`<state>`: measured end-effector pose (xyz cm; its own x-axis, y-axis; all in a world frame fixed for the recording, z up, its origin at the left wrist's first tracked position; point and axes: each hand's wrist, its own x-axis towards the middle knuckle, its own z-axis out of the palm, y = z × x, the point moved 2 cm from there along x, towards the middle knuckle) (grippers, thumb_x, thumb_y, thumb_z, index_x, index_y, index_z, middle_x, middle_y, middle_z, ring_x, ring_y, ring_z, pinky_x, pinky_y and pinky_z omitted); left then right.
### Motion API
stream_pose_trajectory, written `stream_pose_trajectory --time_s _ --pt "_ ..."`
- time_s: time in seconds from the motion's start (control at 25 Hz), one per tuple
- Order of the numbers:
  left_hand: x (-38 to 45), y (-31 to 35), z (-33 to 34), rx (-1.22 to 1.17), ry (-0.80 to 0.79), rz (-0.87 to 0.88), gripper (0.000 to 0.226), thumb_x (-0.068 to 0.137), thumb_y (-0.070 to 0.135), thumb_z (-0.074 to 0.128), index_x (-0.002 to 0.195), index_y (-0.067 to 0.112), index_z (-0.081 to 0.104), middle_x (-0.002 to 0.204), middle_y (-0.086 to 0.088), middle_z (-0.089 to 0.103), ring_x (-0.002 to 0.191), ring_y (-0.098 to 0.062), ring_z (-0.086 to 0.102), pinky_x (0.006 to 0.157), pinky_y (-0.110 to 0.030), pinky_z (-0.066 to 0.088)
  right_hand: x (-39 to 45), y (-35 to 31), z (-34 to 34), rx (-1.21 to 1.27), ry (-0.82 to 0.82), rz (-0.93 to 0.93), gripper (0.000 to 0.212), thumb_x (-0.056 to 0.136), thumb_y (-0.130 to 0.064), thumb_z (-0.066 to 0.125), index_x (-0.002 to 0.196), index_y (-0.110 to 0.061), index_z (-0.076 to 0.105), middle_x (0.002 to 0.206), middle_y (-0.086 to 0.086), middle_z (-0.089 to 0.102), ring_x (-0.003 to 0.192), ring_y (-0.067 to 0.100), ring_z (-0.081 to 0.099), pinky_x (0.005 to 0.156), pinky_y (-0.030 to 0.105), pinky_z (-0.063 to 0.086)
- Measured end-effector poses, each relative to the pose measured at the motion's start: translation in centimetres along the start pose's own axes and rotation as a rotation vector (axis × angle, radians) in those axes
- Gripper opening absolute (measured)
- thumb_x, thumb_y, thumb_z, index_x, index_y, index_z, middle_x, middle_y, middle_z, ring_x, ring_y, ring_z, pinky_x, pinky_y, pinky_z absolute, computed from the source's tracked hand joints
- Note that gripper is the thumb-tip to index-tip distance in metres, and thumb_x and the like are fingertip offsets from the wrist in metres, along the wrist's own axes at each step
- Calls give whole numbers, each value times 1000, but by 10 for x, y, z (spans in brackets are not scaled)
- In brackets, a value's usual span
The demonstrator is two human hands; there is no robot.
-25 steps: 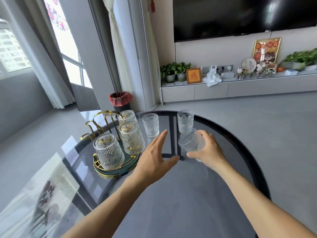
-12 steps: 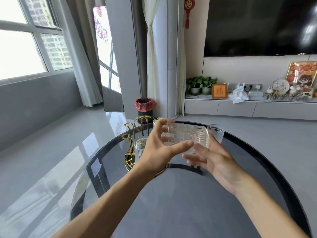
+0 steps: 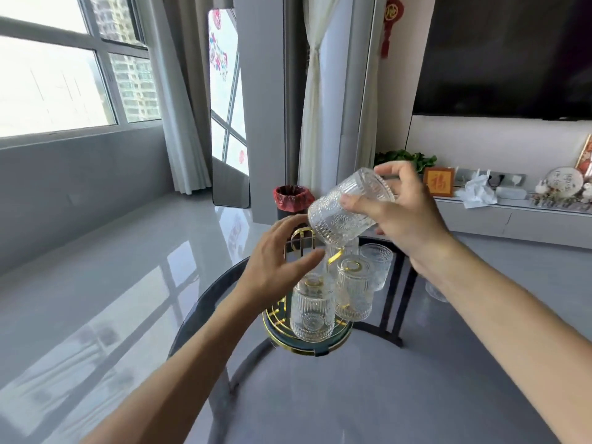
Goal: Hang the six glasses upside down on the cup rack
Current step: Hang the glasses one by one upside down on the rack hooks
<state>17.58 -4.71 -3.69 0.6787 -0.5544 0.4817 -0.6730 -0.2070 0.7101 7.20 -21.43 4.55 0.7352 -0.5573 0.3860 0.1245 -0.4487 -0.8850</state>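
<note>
My right hand (image 3: 407,216) grips a ribbed clear glass (image 3: 347,208), tilted with its mouth toward the lower left, above the rack. The gold cup rack (image 3: 301,243) stands on a round green and gold tray (image 3: 307,342) on the glass table. Two glasses hang upside down on it, one in front (image 3: 312,310) and one to its right (image 3: 354,291); a third shows behind them. My left hand (image 3: 282,267) hovers open just left of the rack's gold loops, touching nothing I can see. An upright glass (image 3: 378,265) stands on the table behind the rack, and another (image 3: 434,291) is mostly hidden behind my right forearm.
The round dark glass table (image 3: 368,395) has a dark rim and frame beneath. A bin with a red liner (image 3: 293,200) stands on the floor beyond it. A low TV cabinet (image 3: 512,219) with ornaments runs along the right wall.
The glass has passed from both hands into my right hand alone and been raised and tilted over the rack. My left hand has let go and moved down beside the rack.
</note>
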Motion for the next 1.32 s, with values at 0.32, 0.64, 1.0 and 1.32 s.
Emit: stream_pose_trajectory --time_s 0.32,0.64,1.0,1.32 --pt "4 -71 14 204 -87 17 73 89 71 40 153 41 23 158 8 34 145 -15 28 113 -37 22 101 13 61 -352 -60 38 75 46 -39 85 108 -26 45 106 -2 53 96 22 56 72 48 58" --pt "0 -73 11 181 -81 30 74 87 78 31 153 45 25 157 15 31 145 -5 22 114 -31 18 123 53 113 -625 -376 192 67 53 -20 84 108 -25 45 93 -7 45 84 18 53 49 33 57" --pt "5 -75 14 90 -40 25 66 90 75 31 148 44 35 142 29 37 134 9 26 103 -17 19 127 75 131 -879 -520 186 54 54 -25 92 98 -16 61 82 -1 57 70 15 54 48 27 39" --pt "3 -73 16 96 -49 -3 68 89 76 30 150 45 32 148 21 40 136 2 28 105 -26 23 124 85 115 -698 -496 184 20 73 -38 78 69 -19 72 75 -1 67 73 16 62 54 23 43"
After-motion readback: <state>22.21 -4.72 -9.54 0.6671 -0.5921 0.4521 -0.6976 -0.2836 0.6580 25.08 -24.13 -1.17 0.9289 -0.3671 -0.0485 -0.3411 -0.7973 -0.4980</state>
